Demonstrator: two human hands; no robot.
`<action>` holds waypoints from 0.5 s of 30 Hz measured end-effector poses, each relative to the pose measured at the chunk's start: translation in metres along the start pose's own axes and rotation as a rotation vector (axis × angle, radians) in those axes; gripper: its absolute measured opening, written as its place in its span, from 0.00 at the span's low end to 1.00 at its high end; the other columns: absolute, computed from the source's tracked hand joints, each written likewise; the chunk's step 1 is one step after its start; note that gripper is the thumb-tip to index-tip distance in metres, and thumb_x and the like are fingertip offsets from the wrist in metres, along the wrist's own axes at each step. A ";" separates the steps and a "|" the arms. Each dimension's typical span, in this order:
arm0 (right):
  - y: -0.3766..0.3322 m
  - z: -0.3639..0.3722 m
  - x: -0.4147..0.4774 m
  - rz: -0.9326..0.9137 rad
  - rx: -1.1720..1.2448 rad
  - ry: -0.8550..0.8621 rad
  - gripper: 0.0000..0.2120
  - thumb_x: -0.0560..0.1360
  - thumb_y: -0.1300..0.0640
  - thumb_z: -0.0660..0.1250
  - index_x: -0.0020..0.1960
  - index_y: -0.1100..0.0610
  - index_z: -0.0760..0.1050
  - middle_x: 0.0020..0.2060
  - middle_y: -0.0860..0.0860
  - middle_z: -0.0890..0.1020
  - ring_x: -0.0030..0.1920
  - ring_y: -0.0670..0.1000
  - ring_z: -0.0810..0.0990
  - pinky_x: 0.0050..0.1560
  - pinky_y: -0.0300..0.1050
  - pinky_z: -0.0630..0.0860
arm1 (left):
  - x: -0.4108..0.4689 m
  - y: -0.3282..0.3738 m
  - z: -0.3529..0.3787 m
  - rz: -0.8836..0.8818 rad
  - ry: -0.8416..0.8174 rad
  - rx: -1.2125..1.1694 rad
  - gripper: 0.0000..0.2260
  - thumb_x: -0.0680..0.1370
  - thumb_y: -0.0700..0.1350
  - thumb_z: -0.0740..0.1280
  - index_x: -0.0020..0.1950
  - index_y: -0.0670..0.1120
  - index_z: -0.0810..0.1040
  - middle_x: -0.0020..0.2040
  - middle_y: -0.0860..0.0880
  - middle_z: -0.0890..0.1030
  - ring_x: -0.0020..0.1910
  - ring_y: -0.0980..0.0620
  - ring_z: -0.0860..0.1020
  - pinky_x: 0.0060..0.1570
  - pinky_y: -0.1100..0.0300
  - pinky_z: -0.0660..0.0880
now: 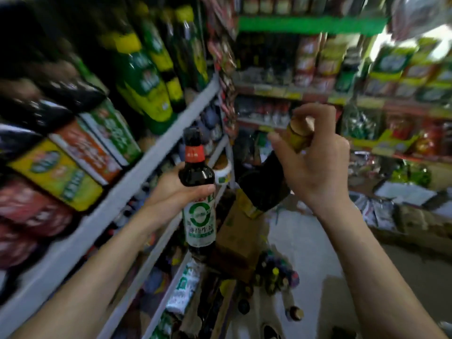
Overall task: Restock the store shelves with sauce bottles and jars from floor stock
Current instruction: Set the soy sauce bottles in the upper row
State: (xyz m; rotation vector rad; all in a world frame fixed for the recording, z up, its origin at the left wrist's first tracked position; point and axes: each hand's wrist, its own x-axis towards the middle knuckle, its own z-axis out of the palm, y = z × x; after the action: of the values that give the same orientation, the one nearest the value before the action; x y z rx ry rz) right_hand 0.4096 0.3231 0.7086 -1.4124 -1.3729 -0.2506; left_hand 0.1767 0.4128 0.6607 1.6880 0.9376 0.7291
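Note:
My left hand (176,189) grips a dark sauce bottle (198,216) with a white and green label and a red neck band, held upright beside the left shelf rack (137,172). My right hand (315,157) holds a second dark bottle (266,189) by its yellow-capped neck, tilted so its base points down and left. Both bottles hang in the aisle, level with the middle shelves. The whole view is blurred by motion.
The left shelves carry green-labelled bottles (146,77) and flat boxes (83,155). A brown cardboard box (239,238) and several loose bottles (276,272) sit on the floor below my hands. More stocked shelves (318,94) line the back and right.

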 end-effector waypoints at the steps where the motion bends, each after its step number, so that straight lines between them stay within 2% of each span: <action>1: -0.015 -0.002 0.018 0.009 0.073 0.020 0.18 0.75 0.43 0.66 0.57 0.49 0.62 0.38 0.39 0.74 0.32 0.46 0.75 0.30 0.43 0.68 | -0.006 0.020 -0.011 0.027 0.026 0.006 0.13 0.68 0.48 0.78 0.49 0.50 0.81 0.46 0.49 0.85 0.46 0.53 0.84 0.41 0.65 0.79; 3: -0.039 -0.003 0.045 0.046 0.248 0.033 0.16 0.77 0.49 0.68 0.57 0.49 0.62 0.40 0.33 0.76 0.36 0.42 0.77 0.33 0.42 0.72 | -0.019 0.056 -0.030 0.066 0.055 0.033 0.16 0.65 0.53 0.78 0.50 0.52 0.80 0.46 0.49 0.85 0.46 0.53 0.84 0.42 0.63 0.79; 4: -0.049 -0.003 0.055 0.073 0.342 0.037 0.15 0.78 0.52 0.67 0.58 0.50 0.62 0.43 0.32 0.75 0.37 0.42 0.77 0.35 0.45 0.75 | -0.024 0.070 -0.038 0.082 0.071 0.043 0.17 0.65 0.54 0.77 0.51 0.52 0.80 0.47 0.48 0.84 0.47 0.52 0.84 0.44 0.61 0.80; 6: -0.064 -0.002 0.071 0.143 0.529 0.049 0.13 0.80 0.55 0.65 0.58 0.50 0.62 0.44 0.41 0.75 0.38 0.54 0.78 0.38 0.56 0.76 | -0.034 0.093 -0.052 0.110 0.119 0.067 0.19 0.66 0.54 0.77 0.52 0.47 0.79 0.47 0.48 0.84 0.48 0.50 0.84 0.46 0.58 0.80; 7: -0.069 -0.002 0.078 0.175 0.606 0.050 0.11 0.81 0.56 0.64 0.57 0.50 0.63 0.44 0.47 0.74 0.38 0.60 0.77 0.37 0.58 0.75 | -0.040 0.102 -0.057 0.118 0.149 0.071 0.20 0.67 0.53 0.77 0.53 0.46 0.78 0.47 0.48 0.84 0.48 0.50 0.84 0.46 0.57 0.80; 8: -0.075 -0.002 0.085 0.201 0.661 0.047 0.09 0.81 0.57 0.64 0.56 0.51 0.64 0.44 0.53 0.73 0.38 0.61 0.77 0.37 0.58 0.75 | -0.045 0.110 -0.060 0.126 0.177 0.068 0.20 0.67 0.52 0.77 0.54 0.45 0.78 0.47 0.47 0.85 0.48 0.50 0.84 0.46 0.57 0.80; 9: -0.080 -0.001 0.092 0.219 0.693 0.045 0.08 0.81 0.57 0.64 0.55 0.52 0.65 0.43 0.53 0.72 0.37 0.56 0.77 0.37 0.54 0.77 | -0.050 0.117 -0.063 0.133 0.204 0.062 0.21 0.66 0.52 0.76 0.54 0.45 0.78 0.48 0.47 0.85 0.48 0.50 0.84 0.46 0.58 0.80; 11: -0.093 0.003 0.108 0.202 0.730 0.025 0.08 0.80 0.59 0.66 0.54 0.56 0.67 0.40 0.48 0.71 0.34 0.41 0.75 0.35 0.38 0.75 | -0.061 0.130 -0.066 0.140 0.267 0.048 0.18 0.66 0.50 0.76 0.53 0.47 0.79 0.47 0.50 0.85 0.46 0.51 0.84 0.42 0.63 0.79; 12: -0.100 0.006 0.114 0.183 0.758 -0.013 0.07 0.79 0.59 0.66 0.53 0.57 0.68 0.38 0.47 0.71 0.31 0.40 0.74 0.32 0.35 0.74 | -0.067 0.136 -0.068 0.139 0.295 0.043 0.16 0.66 0.48 0.76 0.52 0.48 0.79 0.46 0.51 0.85 0.46 0.52 0.84 0.41 0.64 0.79; 15: -0.130 0.017 0.134 0.134 0.891 -0.206 0.07 0.79 0.59 0.67 0.49 0.54 0.68 0.34 0.50 0.72 0.24 0.51 0.74 0.24 0.46 0.73 | -0.088 0.150 -0.075 0.114 0.397 0.037 0.17 0.66 0.48 0.76 0.52 0.47 0.78 0.45 0.50 0.85 0.46 0.49 0.84 0.42 0.63 0.79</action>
State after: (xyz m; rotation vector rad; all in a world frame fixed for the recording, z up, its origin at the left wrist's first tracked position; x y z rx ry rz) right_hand 0.3372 0.3782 0.8730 -0.7736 -1.2935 0.5555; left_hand 0.1049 0.3481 0.8237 1.6697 1.1374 1.1588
